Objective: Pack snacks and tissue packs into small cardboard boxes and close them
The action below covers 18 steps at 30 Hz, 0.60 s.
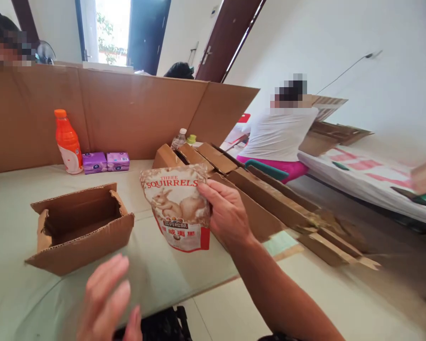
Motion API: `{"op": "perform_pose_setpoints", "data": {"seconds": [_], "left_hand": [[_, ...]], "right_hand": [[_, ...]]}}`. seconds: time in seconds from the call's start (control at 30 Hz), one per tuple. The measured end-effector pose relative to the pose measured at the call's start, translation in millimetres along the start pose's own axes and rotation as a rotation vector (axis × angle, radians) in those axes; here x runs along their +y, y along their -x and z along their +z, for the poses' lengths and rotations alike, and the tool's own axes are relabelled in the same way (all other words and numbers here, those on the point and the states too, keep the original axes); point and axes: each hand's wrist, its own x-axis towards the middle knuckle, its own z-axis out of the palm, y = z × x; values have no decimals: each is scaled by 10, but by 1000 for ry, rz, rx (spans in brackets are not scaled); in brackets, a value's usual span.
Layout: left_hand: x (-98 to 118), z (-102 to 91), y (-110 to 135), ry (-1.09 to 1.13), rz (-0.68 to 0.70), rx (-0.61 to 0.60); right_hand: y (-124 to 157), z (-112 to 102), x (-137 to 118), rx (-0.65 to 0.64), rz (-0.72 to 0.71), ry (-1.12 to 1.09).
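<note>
Pinched by its right edge, a Three Squirrels snack pouch (179, 208) is held upright above the table by my right hand (230, 210). Its printed front, with a squirrel drawing and a red lower corner, faces me. My left hand (108, 298) is lifted at the lower left, slightly blurred, fingers apart and nothing in them. Just beyond that hand stands a small open cardboard box (88, 251); its flaps are raised and the inside that I can see is dark brown board.
Behind the box stand an orange bottle (69, 144) and two purple tissue packs (106, 162), against a tall cardboard screen (138, 113). Several cardboard boxes (255, 199) line the table's right side, near a clear bottle (179, 138). A person in white (277, 132) sits farther right.
</note>
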Motion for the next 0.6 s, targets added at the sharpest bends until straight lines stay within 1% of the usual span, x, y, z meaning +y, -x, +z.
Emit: {"op": "perform_pose_setpoints", "data": {"seconds": [0.07,0.13,0.17,0.23,0.33,0.4,0.5,0.53,0.6], "left_hand": [[100,223,-301,107,-146,75],[129,396,-488,212,-255,123],[121,461,-531,266,-274,137],[81,545,-550,367,-259,153],[13,568,-533,432,-237,142],[-13,546,-551,390,-290,109],[-17,531,-595,320,-375,93],[-14,537,-600,311,-393,95],[-4,561,-588,297,-428,98]], "right_hand": [[242,-2,-33,-11,54,-42],[419,11,-30,0,89,-85],[488,17,-15,6,102,-103],[598,25,49,6,135,-124],[709,21,219,-7,188,-122],[758,3,350,-6,190,-110],[818,-76,486,-21,126,-64],[838,-119,505,-48,104,-35],[882,-227,507,-143,55,52]]}}
